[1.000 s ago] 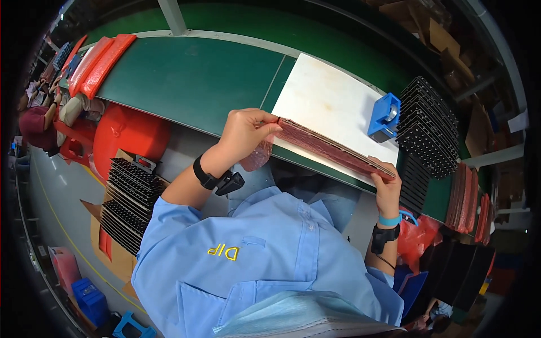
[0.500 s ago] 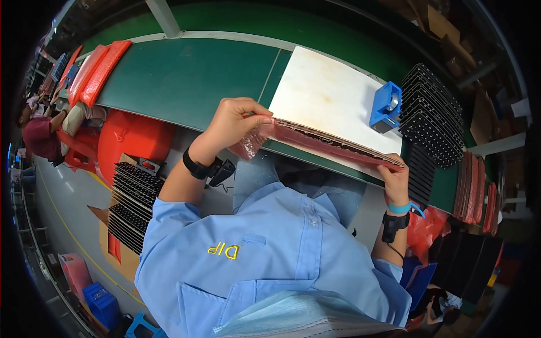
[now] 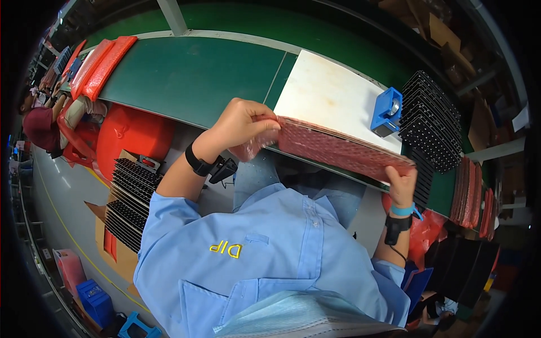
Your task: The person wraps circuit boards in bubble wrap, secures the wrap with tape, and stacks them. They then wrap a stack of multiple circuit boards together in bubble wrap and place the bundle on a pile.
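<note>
Both hands — left hand [image 3: 243,121], right hand [image 3: 402,183] — gripped opposite ends of a long red bubble-wrapped pack [image 3: 338,149] near the white board [image 3: 329,93].

Long reddish bubble-wrap package [image 3: 344,151] held at green bench's near edge. Two red wrapped packages [image 3: 98,65] at bench's far-left corner. More reddish wrapped packages [image 3: 473,194] stacked at right end.

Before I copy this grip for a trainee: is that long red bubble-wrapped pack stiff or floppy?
Probably stiff: the red pack spans straight between the left hand and right hand without sagging. Its wrap hangs loose at the left end, so the covering may slide. Two-handed support hints at some weight.
</note>
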`<action>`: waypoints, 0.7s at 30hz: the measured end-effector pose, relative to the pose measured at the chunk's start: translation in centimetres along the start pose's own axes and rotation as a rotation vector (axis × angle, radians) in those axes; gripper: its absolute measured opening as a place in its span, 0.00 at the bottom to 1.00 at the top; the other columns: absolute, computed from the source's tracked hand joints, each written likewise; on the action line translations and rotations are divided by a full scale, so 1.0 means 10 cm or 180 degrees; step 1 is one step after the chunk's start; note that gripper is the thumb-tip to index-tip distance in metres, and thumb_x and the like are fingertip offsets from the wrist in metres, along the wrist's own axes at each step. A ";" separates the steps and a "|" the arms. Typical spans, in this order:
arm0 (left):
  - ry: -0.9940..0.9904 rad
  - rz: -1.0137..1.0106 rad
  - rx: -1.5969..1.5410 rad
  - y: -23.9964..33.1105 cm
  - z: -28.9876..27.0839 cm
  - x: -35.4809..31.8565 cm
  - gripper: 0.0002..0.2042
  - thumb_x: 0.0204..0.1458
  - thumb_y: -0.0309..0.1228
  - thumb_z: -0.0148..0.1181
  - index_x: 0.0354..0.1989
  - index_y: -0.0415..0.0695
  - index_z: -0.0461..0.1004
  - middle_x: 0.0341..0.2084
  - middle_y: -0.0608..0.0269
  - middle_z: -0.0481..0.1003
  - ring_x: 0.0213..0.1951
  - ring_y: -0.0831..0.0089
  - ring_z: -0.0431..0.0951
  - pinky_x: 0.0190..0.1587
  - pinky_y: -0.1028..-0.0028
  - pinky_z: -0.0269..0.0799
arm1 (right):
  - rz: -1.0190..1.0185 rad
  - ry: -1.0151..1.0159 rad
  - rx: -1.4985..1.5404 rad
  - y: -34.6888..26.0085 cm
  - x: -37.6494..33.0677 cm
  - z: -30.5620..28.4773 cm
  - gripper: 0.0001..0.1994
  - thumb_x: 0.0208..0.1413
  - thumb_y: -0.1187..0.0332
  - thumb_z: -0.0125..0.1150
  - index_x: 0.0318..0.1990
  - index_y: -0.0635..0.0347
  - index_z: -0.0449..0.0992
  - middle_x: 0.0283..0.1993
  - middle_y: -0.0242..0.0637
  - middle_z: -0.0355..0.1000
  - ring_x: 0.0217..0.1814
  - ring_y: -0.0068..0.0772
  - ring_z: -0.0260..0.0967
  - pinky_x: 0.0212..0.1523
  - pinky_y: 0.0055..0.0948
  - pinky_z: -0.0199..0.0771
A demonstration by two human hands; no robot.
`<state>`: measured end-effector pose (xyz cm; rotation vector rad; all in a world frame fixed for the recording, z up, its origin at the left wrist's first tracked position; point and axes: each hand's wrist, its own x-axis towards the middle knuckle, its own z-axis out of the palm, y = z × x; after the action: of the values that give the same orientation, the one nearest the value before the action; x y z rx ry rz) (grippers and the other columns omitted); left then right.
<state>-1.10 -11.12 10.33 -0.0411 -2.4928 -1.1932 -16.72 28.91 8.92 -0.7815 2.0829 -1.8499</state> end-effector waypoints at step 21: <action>-0.1732 -0.1699 -0.2279 -0.36 0.39 -1.02 0.09 0.50 0.24 0.65 0.39 0.34 0.79 0.31 0.59 0.80 0.35 0.76 0.80 0.40 0.76 0.78 | -0.0353 -0.0587 -0.1486 -2.58 0.89 -0.26 0.13 0.55 0.70 0.61 0.46 0.68 0.74 0.41 0.35 0.77 0.41 0.21 0.73 0.44 0.22 0.72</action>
<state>6.49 -9.06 1.89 0.1378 -2.4054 -2.5454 -19.57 24.96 35.92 -1.1453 2.4150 -1.2830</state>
